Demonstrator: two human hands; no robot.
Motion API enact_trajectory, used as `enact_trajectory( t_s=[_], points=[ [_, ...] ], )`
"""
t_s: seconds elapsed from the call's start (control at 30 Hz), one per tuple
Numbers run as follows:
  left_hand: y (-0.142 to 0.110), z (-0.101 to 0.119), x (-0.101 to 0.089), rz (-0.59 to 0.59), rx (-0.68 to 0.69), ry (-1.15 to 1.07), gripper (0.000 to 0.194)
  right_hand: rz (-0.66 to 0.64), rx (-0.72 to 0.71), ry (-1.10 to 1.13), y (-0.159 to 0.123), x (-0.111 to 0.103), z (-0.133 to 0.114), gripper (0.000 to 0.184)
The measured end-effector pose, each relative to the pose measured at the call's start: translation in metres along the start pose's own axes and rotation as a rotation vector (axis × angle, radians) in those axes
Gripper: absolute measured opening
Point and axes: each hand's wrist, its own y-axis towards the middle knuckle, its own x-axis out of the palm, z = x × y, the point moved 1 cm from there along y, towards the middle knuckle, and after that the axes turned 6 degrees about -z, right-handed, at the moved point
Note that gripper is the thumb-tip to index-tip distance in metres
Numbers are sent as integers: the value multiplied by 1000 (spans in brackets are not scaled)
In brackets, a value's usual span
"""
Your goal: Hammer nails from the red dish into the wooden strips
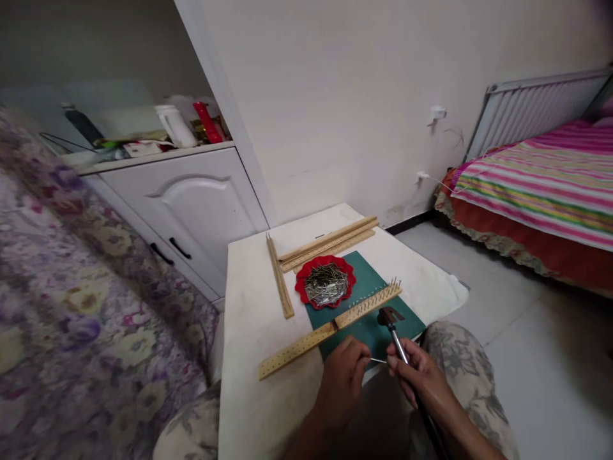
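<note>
Your right hand (426, 370) wraps the hammer (398, 345) by its shaft, claw head up over the mat; your left hand (343, 367) is narrow, fingertips pinching a thin nail (378, 361) that sits low between both hands, its far end at the right fingertips. Exact contact there is too small to tell.

Just beyond: perforated wooden strip (297, 349), slanting across the desk (249, 287), right part on the green mat (364, 271), left end off it. Dark mark partway along; can't tell whether that's a join. Standing nails (378, 295) crowd the right part, some leaning.

Red dish (301, 281) heaped with loose nails (330, 284) sits partly on the mat. Further out, a narrow strip (280, 278) at left and more strips (330, 245) behind.

Risks, as I judge: your thin nail could drop if that small pinch loosens. Hammer head is near the standing nails; a careless wrist turn could bend or topple some. Strip straddles the mat edge, so a knock could rock it, or swing it into your dish and spill nails.
</note>
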Motion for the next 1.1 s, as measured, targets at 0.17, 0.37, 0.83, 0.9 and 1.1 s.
enact_trajectory(
  t_s=[0.17, 0.37, 0.83, 0.9, 1.1],
  points=[
    [-1, 1, 3, -5, -6, -102, 15, 6, 4, 37, -7, -1, 4, 32],
    [5, -16, 33, 151, -275, -883, 14, 14, -21, 114, -4, 0, 7, 34],
    [46, -53, 2, 458, -177, -168, 16, -18, 46, 82, 0, -9, 25, 28],
    [53, -55, 3, 454, -175, -114, 16, -29, 61, 81, -1, -9, 27, 28],
    [58, -56, 9, 459, -183, -25, 18, -30, 100, 91, -3, -8, 24, 29]
  ],
)
